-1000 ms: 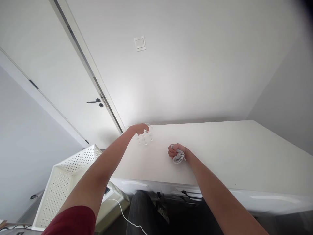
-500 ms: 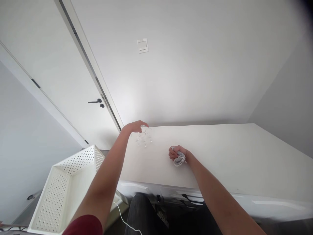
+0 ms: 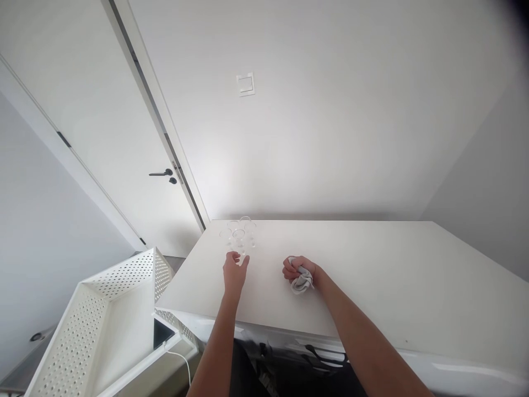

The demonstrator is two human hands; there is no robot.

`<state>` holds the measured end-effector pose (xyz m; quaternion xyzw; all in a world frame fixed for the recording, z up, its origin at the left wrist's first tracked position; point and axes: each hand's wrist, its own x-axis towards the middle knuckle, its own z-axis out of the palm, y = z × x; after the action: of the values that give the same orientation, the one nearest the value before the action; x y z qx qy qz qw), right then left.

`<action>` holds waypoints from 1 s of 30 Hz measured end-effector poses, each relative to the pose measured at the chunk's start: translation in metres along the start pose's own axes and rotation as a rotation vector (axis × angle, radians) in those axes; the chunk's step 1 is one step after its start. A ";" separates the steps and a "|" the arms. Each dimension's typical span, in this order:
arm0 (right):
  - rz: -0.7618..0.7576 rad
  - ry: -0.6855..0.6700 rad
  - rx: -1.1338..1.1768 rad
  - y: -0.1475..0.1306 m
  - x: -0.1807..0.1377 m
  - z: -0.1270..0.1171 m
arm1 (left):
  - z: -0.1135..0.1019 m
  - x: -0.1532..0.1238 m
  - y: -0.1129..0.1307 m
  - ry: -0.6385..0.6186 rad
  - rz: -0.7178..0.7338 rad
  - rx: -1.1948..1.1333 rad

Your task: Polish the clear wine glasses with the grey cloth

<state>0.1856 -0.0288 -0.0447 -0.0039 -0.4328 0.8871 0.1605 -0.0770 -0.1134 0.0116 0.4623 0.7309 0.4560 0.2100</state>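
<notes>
Several clear drinking glasses (image 3: pixel 238 234) stand in a tight group at the left back of the white tabletop (image 3: pixel 363 264). Just in front of them is my left hand (image 3: pixel 235 271), its thumb and fingers apart by the foot of the nearest glass. Whether the fingertips touch that glass, I cannot tell. My right hand (image 3: pixel 294 267) rests in a fist at the middle of the tabletop, wrapped round a crumpled light grey cloth (image 3: pixel 302 281). Part of the cloth hangs out below the fingers.
To the left of the table stands a white perforated basket (image 3: pixel 95 331), with a dark flat panel (image 3: pixel 162 333) and a white cable (image 3: pixel 182 355) at its near side. A white door (image 3: pixel 103 149) with a black handle (image 3: pixel 161 173) is at the left, and a wall runs behind the table.
My left hand has come from behind the glasses round to their near side, lower in the view. The right hand keeps the cloth in nearly the same place. The view has shifted slightly.
</notes>
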 end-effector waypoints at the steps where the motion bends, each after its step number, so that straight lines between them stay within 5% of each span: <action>1: 0.000 -0.002 0.001 0.000 0.000 0.000 | 0.004 0.004 0.000 0.013 -0.018 -0.004; 8: -0.003 -0.057 0.004 -0.002 0.002 0.003 | 0.018 0.030 0.008 0.099 -0.024 0.044; 15: -0.014 -0.045 -0.020 -0.003 0.005 0.006 | 0.028 0.036 0.007 -0.004 -0.068 -0.099; 23: -0.007 -0.038 -0.047 0.000 0.005 0.002 | 0.028 0.012 0.013 0.035 0.002 -0.392; 30: -0.017 -0.017 -0.145 0.001 0.003 0.001 | 0.067 0.001 0.058 -0.276 0.169 -0.709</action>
<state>0.1827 -0.0289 -0.0445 -0.0045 -0.4973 0.8520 0.1636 -0.0002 -0.0719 0.0281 0.4766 0.4523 0.6294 0.4149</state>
